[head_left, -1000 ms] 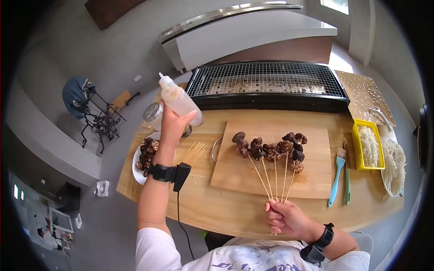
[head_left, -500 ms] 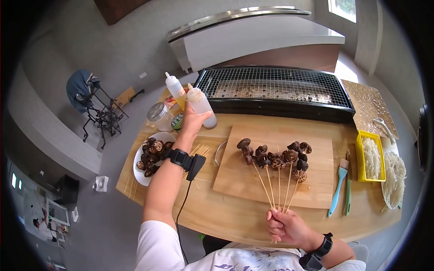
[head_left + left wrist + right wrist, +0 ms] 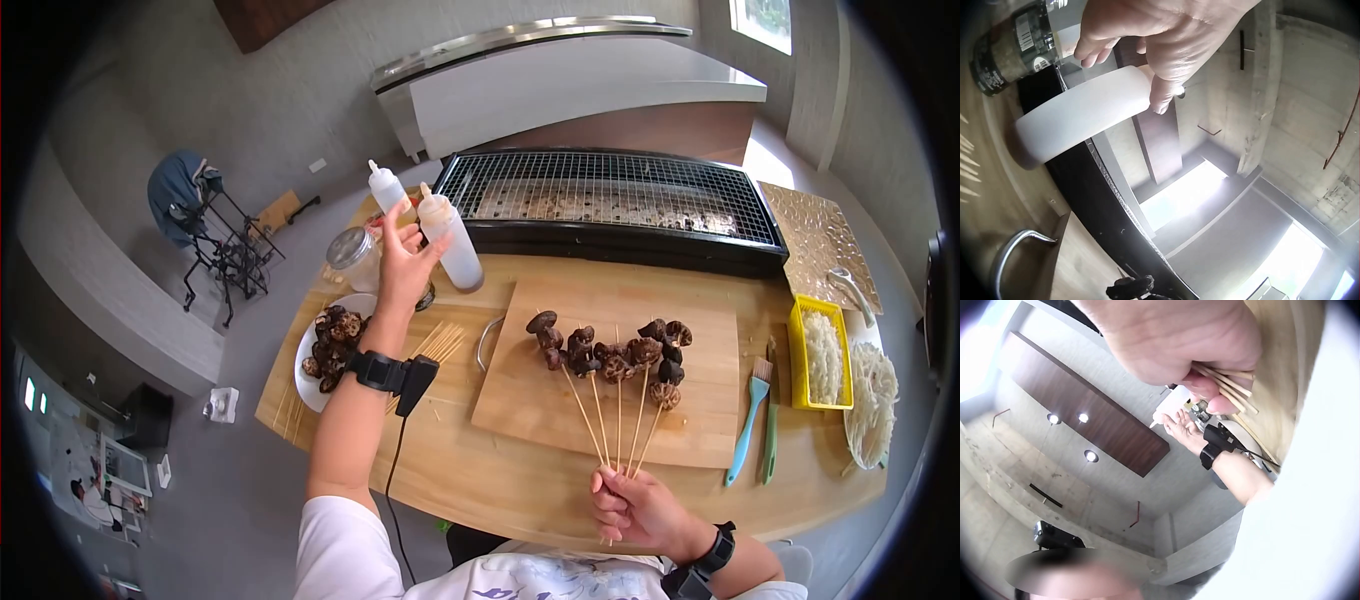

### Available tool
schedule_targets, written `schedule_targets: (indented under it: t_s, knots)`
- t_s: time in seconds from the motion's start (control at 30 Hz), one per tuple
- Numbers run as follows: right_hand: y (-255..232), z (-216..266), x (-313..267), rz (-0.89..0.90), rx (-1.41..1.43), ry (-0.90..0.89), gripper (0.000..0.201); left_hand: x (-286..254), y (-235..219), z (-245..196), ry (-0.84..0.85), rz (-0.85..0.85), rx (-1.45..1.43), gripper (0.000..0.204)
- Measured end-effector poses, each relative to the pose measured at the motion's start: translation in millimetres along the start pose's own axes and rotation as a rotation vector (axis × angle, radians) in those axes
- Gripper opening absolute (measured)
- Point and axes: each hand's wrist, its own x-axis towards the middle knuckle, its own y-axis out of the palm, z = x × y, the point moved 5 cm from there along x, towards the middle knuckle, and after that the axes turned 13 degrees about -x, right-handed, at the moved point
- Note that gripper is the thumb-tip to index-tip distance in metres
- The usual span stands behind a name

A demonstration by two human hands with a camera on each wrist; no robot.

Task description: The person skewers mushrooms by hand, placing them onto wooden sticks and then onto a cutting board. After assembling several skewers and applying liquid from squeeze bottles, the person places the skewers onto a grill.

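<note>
My left hand [image 3: 404,262] is spread, with thumb and fingers apart, right beside a squeeze bottle [image 3: 459,256] of pale contents that stands upright on the table. In the left wrist view, the thumb comes close to the top of this bottle [image 3: 1085,112]. A second squeeze bottle [image 3: 386,187] stands just behind the fingers. Near the table's front edge my right hand [image 3: 640,510] grips several bamboo skewers [image 3: 618,425] by their lower ends, fanned out. Dark mushrooms [image 3: 610,360] are threaded on their far ends, over the wooden cutting board [image 3: 520,410]. The skewer butts [image 3: 1235,397] poke out of the fist.
A black grill [image 3: 620,240] runs along the back. At left are a lidded jar [image 3: 352,255], a plate [image 3: 307,385] of mushrooms and loose skewers [image 3: 438,343]. To the right lie a blue brush [image 3: 748,425], a green-handled tool [image 3: 770,445] and a yellow basket [image 3: 798,360] of white shreds.
My left hand carried the squeeze bottle down onto the table beside the other one, then its fingers spread away from it. My right hand keeps holding the skewers in place.
</note>
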Motion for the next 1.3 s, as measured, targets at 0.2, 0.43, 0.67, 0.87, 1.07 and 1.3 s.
schedule_targets:
  t_s: [0.2,0.43,0.67,0.87,1.07,1.3]
  knots:
    - [0.9,-0.7,-0.5,0.004,0.011,0.008,0.026,60.9,-50.7,-31.8,0.055,-0.195,0.190,0.076]
    - [0.7,2.3,-1.7,-0.021,-0.003,0.023,0.028,128.7,-71.6,25.9,-0.278,-0.326,0.178,0.079]
    - [1.2,2.9,-2.2,-0.033,-0.002,0.055,0.027,123.0,-53.4,34.5,-0.513,-0.203,0.068,0.035]
    - [-1.9,2.7,-3.3,0.012,0.069,0.062,0.026,133.6,-64.1,62.0,-0.535,-0.152,-0.051,0.036]
    - [2.0,11.3,-7.1,-0.002,-0.001,0.021,0.026,151.9,-88.5,45.0,-0.152,-0.260,0.215,0.057]
    - [0.3,10.4,-4.5,-0.082,-0.174,-0.016,0.026,99.2,-78.2,-95.8,0.427,-0.099,0.037,0.041]
